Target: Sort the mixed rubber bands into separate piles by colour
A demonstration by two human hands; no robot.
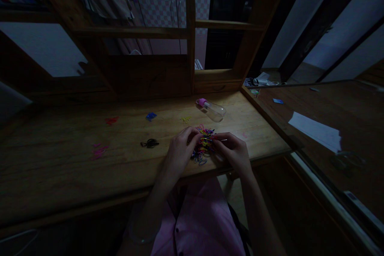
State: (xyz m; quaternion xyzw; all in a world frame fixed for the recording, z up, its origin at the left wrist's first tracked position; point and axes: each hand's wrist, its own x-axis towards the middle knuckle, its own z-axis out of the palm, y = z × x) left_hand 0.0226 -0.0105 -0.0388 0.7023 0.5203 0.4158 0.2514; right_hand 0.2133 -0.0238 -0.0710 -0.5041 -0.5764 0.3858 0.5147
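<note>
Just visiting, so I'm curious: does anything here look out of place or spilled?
The clear bottle lies on its side behind the mixed loops, rather than standing. No liquid shows around it, and nothing looks broken.

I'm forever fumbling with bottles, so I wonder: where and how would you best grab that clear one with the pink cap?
Probably by the narrow neck just below the pink cap, from above: the bottle lies on its side and widens toward its other end.
</note>
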